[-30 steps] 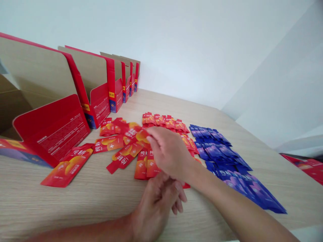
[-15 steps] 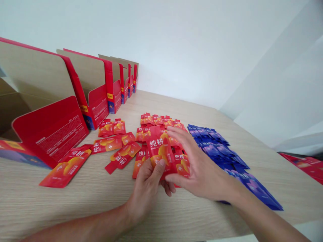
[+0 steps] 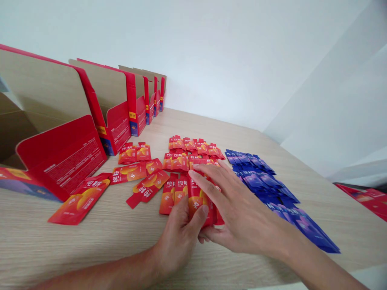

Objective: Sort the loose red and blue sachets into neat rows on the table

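Low over the near end of the red pouches, my left hand (image 3: 186,229) pinches a red pouch (image 3: 198,197) with orange fruit pictures and white lettering, its thumb on the front. My right hand (image 3: 231,201) curves round the right side of that pouch, fingers over its upper part and thumb at its lower edge. Another red edge shows beside it, so I cannot tell how many pouches are held. Behind lie rows of red pouches (image 3: 177,161), partly covered by my right hand. Several loose red pouches (image 3: 151,185) lie to the left.
Several open red cartons (image 3: 71,157) with brown insides stand in a line along the left, running back to the wall (image 3: 211,60). Rows of blue pouches (image 3: 260,179) lie right of the red ones on the wooden table (image 3: 121,241). A red printed item (image 3: 363,199) is at the far right.
The held pouch has come down and nearer, close to the rows. My right hand has moved from open beside it to closing round its top and right side.
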Demonstrator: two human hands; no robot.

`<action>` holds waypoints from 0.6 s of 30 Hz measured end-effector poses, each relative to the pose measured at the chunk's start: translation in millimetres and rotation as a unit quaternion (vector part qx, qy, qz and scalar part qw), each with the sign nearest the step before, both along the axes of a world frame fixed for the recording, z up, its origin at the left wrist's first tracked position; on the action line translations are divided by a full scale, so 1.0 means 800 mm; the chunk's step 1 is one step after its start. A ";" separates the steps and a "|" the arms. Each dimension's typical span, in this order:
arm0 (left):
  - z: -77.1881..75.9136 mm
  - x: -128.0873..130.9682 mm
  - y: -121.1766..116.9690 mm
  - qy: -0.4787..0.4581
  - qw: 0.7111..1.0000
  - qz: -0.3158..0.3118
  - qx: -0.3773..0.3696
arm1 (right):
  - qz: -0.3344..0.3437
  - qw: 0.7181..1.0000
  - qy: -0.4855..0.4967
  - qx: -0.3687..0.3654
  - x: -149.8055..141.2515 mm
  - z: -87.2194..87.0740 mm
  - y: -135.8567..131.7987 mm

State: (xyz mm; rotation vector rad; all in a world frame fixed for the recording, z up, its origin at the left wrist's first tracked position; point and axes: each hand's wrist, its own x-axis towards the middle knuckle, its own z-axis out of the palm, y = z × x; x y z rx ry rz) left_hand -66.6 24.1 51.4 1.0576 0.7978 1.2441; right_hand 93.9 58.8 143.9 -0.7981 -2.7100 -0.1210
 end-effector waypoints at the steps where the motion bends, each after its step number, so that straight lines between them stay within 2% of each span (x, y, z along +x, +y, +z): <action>1: 0.001 -0.001 -0.001 -0.002 1.000 -0.005 -0.001 | 0.000 1.000 0.001 0.002 -0.001 -0.001 -0.001; 6: 0.000 -0.001 -0.008 -0.066 0.996 -0.061 0.003 | 0.000 0.999 0.029 -0.021 0.004 0.010 0.007; 9: -0.006 0.002 -0.016 -0.086 0.992 -0.095 0.001 | -0.011 0.998 0.048 -0.038 0.014 0.028 0.039; 11: -0.015 0.005 -0.021 -0.068 0.990 -0.127 -0.001 | -0.010 0.997 0.067 -0.045 0.020 0.035 0.078; 13: -0.026 0.008 -0.024 -0.022 0.983 -0.180 0.018 | -0.007 0.995 0.082 -0.064 0.024 0.032 0.130; 15: -0.039 0.010 -0.022 0.045 0.971 -0.227 0.061 | -0.032 0.988 0.087 -0.124 0.021 0.020 0.186; 18: -0.051 0.008 -0.015 0.145 0.936 -0.292 0.129 | -0.082 0.972 0.072 -0.210 0.007 -0.007 0.262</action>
